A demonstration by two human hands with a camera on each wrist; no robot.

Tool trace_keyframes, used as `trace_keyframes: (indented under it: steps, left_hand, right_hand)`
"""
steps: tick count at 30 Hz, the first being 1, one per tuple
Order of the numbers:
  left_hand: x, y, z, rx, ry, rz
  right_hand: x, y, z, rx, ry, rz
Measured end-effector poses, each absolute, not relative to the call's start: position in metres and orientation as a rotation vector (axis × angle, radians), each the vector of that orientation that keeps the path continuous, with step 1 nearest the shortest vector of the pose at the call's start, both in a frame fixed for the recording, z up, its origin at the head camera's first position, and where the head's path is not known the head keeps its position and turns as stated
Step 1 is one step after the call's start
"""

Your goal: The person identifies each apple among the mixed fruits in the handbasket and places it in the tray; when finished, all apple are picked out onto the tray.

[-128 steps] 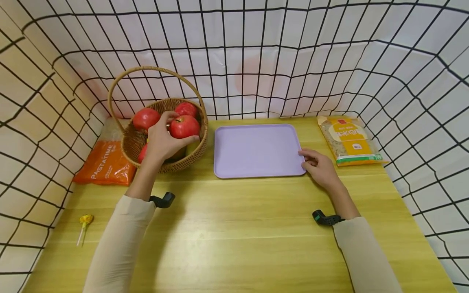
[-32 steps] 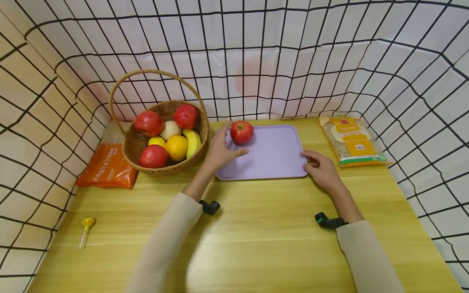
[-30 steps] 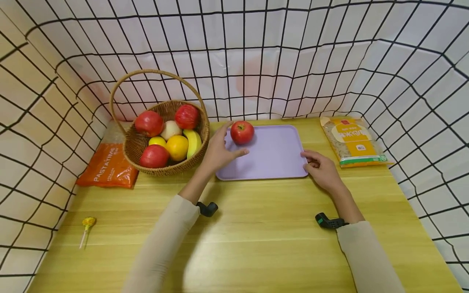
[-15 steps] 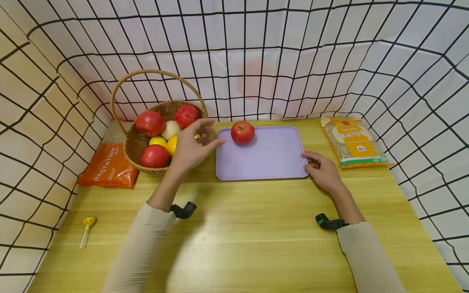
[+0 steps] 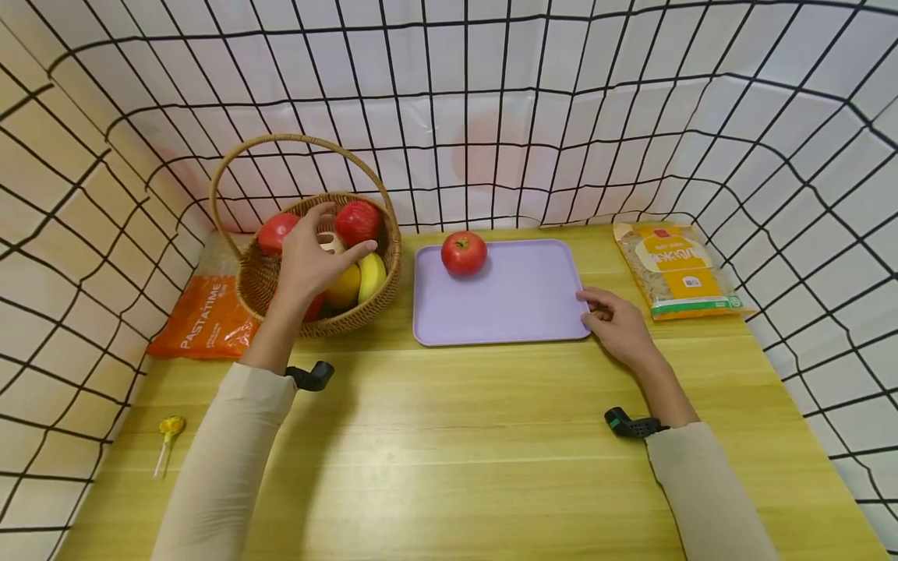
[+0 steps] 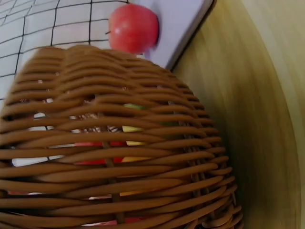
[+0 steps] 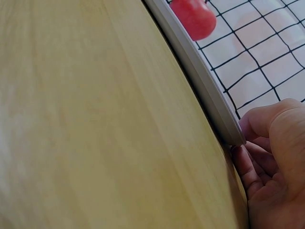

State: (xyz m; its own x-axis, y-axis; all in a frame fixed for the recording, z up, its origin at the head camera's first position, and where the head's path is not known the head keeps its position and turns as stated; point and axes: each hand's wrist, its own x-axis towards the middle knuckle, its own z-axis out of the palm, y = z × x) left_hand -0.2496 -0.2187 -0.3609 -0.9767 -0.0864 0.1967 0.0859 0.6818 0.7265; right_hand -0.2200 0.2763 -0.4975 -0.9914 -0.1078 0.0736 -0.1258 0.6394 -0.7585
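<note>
My left hand [image 5: 309, 261] reaches over the wicker basket [image 5: 358, 315], thumb and fingers spread above the fruit. Under and beside it are a pale round fruit [image 5: 330, 242], a red apple [image 5: 358, 223] and a yellow banana [image 5: 372, 276]. Whether the fingertips touch any fruit cannot be made out; the basket wall [image 6: 109, 152] hides this hand in the left wrist view. At the right edge of the purple tray [image 5: 498, 304], my right hand [image 5: 619, 323] pinches the rim, thumb [image 7: 259, 121] against it and fingers lower down. Another red apple [image 5: 464, 253] sits at the tray's back left.
An orange pasta bag [image 5: 210, 315] lies left of the basket, partly behind it. To the right of the tray is a yellow grain bag [image 5: 673, 269]. A yellow lollipop [image 5: 168, 428] lies front left. Grid-patterned sheeting [image 5: 484, 117] surrounds the wooden table [image 5: 456, 452].
One apple has passed from the basket to the tray, and my left hand has let go of it. That hand has since moved left, back over the basket. My right hand stays at the tray.
</note>
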Motion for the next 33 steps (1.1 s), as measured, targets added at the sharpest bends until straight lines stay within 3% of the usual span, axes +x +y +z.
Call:
trace_keyframes:
  steps: [13, 33]
  left_hand:
    - [-0.265, -0.22, -0.354, 0.299, -2.804, -1.207]
    - [-0.293, -0.212, -0.362, 0.413, -2.837, -1.259]
  right_hand:
    - [-0.22, 0.276, -0.499, 0.216, -2.814, 1.342]
    - [-0.219, 0.275, -0.495, 0.189, -2.824, 1.329]
